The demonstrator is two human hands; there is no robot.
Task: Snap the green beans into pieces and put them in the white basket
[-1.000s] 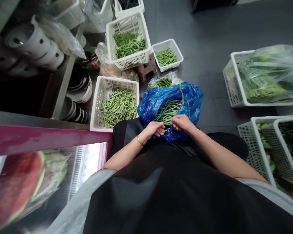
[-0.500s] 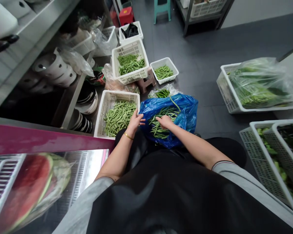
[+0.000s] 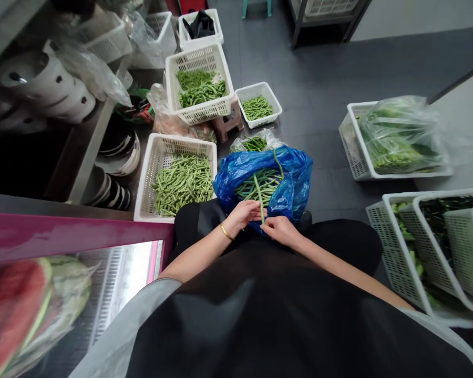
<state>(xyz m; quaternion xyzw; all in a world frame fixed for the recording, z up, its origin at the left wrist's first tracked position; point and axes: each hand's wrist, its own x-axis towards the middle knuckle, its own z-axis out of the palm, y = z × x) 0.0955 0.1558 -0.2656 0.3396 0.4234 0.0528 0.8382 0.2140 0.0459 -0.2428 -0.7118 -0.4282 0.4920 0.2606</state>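
Fingers of our left hand [image 3: 245, 213] and right hand [image 3: 281, 230] clamp one long bean [image 3: 259, 190], which we might drop should they loosen

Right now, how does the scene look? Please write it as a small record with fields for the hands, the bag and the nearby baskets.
right hand: pinches the lower end of a long green bean
left hand: beside the same bean; whether it grips cannot be told
left wrist: gold-coloured bracelet
blue bag: open, with long beans inside
white basket: left of the bag, holds shorter green pieces
small basket: beyond the bag, holds green pods
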